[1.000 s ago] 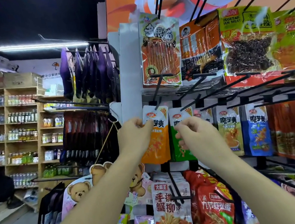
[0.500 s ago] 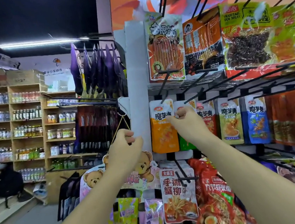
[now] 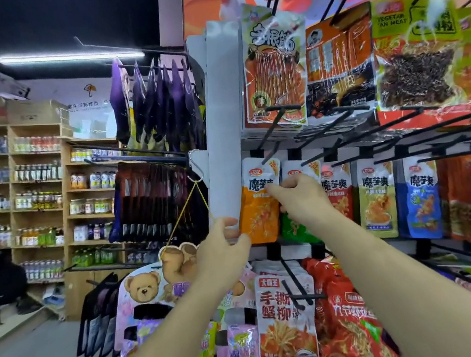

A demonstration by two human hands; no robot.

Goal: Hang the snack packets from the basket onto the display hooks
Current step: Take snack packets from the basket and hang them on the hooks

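My right hand point(image 3: 300, 196) is up at the middle row of the rack. Its fingers are curled and pinched on the upper part of the green packet point(image 3: 295, 227). That packet's white top shows just above my knuckles, and its green bottom hangs below my wrist. It sits between the orange packet point(image 3: 257, 205) on its left and the red packet point(image 3: 337, 191) on its right, and my fingertips touch the orange one's right edge. Black hooks point(image 3: 269, 127) jut out toward me above this row; I cannot make out whether the green packet's hole is on one. My left hand point(image 3: 222, 246) is lower, against the white post point(image 3: 221, 150), with thumb and curled fingers at the orange packet's bottom left corner. I cannot tell if they grip it or only touch it. Further right hang a yellow packet point(image 3: 377, 194) and a blue packet point(image 3: 421, 197). Under my left arm hangs a bear card point(image 3: 143, 288), and wooden shelves point(image 3: 33, 191) of bottles stand far left.
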